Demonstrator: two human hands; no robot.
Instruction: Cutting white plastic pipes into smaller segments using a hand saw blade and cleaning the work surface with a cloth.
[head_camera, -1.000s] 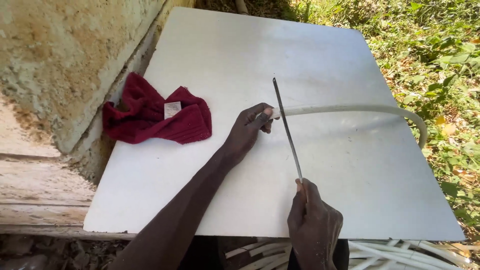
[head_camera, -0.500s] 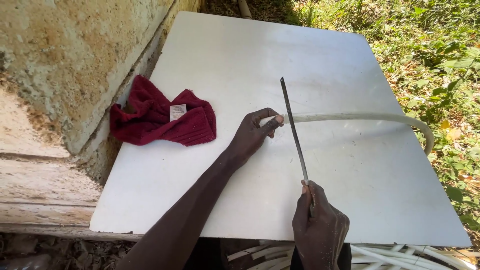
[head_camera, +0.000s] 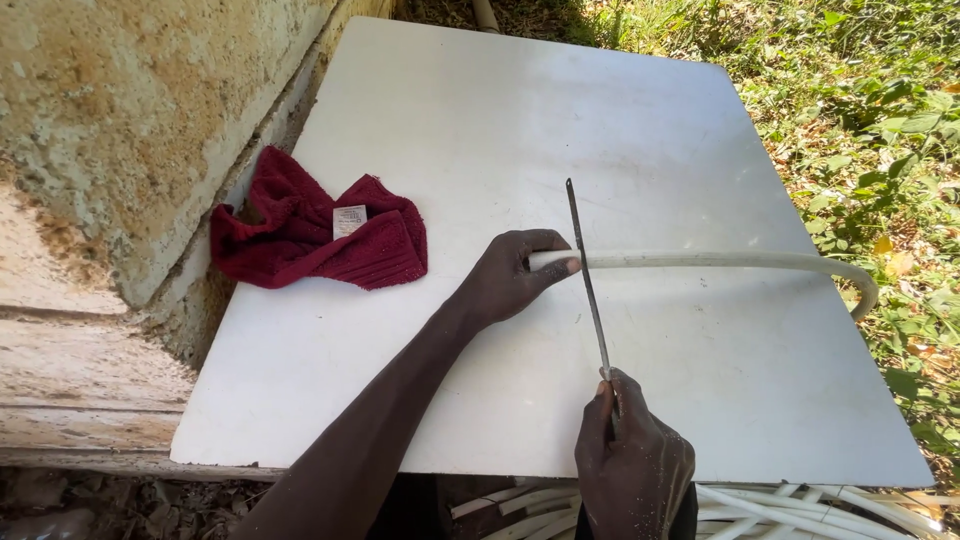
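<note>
Fingers (head_camera: 548, 266) of the left hand (head_camera: 505, 280) curl around the cut end of a white pipe (head_camera: 720, 261), pinning it flat on the white surface (head_camera: 480, 130). At far left lies a crumpled dark red cloth (head_camera: 320, 235) beside the rough wall (head_camera: 120, 120). Across the pipe, just beside the thumb, rests a thin hacksaw blade (head_camera: 588, 285), its near end gripped by the closed right hand (head_camera: 632, 462). Rightward, the pipe bends off the surface's edge toward grass (head_camera: 890, 110).
</note>
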